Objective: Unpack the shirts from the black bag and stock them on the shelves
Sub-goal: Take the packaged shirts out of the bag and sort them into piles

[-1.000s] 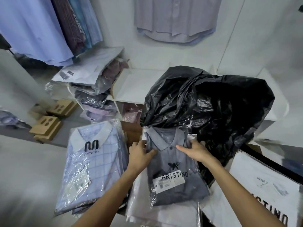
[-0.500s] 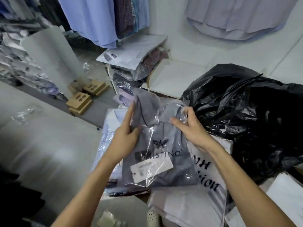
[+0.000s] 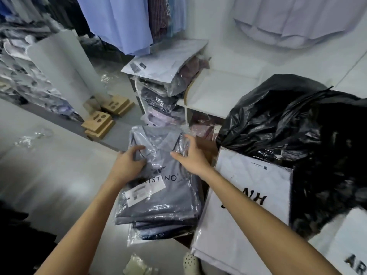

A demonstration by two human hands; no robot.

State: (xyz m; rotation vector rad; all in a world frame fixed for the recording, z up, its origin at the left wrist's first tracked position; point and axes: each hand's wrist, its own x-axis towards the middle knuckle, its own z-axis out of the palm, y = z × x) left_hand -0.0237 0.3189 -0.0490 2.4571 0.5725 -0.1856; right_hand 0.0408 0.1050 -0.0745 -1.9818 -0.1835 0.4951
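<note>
The black bag (image 3: 294, 139) lies crumpled and bulging, and everything else is placed from it. Behind and to its left stands a white shelf unit (image 3: 216, 92), its left bays stuffed with plastic-wrapped shirts (image 3: 158, 100). Directly against the bag's front lies a flat white packet (image 3: 246, 197) with black lettering. Left of the bag, beyond that packet, sits a stack of wrapped shirts (image 3: 158, 221), and on top of it the grey polo (image 3: 158, 181) in clear film, marked ARISTINO, collar pointing away from the person. The left hand (image 3: 127, 165) rests on the polo's left side near the collar, fingers curled onto the film. The right hand (image 3: 190, 157), nearer the bag, has its fingers spread and bent over the polo's right shoulder, thumb on the film; whether it actually pinches the wrapping cannot be told.
</note>
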